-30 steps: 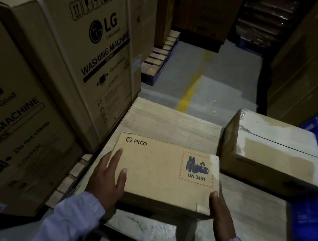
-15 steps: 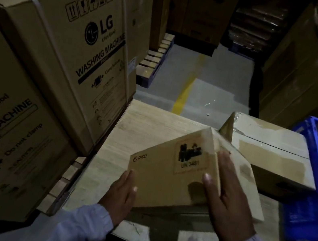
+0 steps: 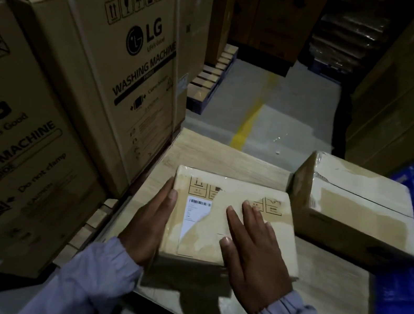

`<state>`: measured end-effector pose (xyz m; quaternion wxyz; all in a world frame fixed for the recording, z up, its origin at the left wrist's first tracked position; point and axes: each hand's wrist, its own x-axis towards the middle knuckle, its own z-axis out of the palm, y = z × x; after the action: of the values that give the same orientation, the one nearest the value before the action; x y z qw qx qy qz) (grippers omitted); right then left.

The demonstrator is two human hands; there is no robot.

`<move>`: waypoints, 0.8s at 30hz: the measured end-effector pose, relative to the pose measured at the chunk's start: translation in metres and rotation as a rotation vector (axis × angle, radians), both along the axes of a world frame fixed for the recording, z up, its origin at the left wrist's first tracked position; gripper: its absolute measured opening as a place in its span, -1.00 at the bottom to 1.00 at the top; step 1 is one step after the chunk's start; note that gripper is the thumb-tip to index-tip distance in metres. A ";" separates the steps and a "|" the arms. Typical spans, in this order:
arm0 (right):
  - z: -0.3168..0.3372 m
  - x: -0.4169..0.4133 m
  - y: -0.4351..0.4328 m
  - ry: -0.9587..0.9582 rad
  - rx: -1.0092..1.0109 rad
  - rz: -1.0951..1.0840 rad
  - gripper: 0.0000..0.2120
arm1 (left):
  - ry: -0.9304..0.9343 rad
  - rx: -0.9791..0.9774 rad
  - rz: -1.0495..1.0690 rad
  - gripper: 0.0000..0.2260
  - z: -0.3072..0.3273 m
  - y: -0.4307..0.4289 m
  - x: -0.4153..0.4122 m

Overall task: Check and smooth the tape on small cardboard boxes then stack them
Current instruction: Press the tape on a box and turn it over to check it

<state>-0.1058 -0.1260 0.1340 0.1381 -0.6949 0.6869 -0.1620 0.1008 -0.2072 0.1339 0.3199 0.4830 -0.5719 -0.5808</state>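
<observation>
Right hand (image 3: pixel 252 253): flat, fingers spread, palm down on the top face of the small box (image 3: pixel 199 241), gripping nothing.
Left hand (image 3: pixel 149 224): straight fingers braced along the box's left wall, thumb on the top edge.
Small box: over the counter (image 3: pixel 228 155), directly beneath the right hand. Whether it is fully set down cannot be told. Long axis left to right. Brown card, glossy tape, white barcode label (image 3: pixel 195 215).
Second box (image 3: pixel 352 207): ahead and to the right, nearer the right hand; likely the stacking base.
</observation>
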 end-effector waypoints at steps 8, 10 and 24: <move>-0.002 0.007 -0.010 0.095 -0.001 0.069 -0.35 | -0.149 -0.030 -0.028 -0.40 -0.016 -0.010 0.019; -0.004 0.012 -0.012 0.198 -0.006 0.150 -0.33 | -0.069 0.039 0.023 -0.48 -0.022 -0.013 0.030; -0.004 0.022 -0.029 0.200 -0.040 0.206 -0.44 | -0.650 -0.641 -0.103 -0.50 -0.028 -0.012 0.025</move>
<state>-0.0841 -0.1548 0.1304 0.0707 -0.7771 0.6188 -0.0905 0.1257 -0.2187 0.1060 0.2281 0.4877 -0.8166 -0.2080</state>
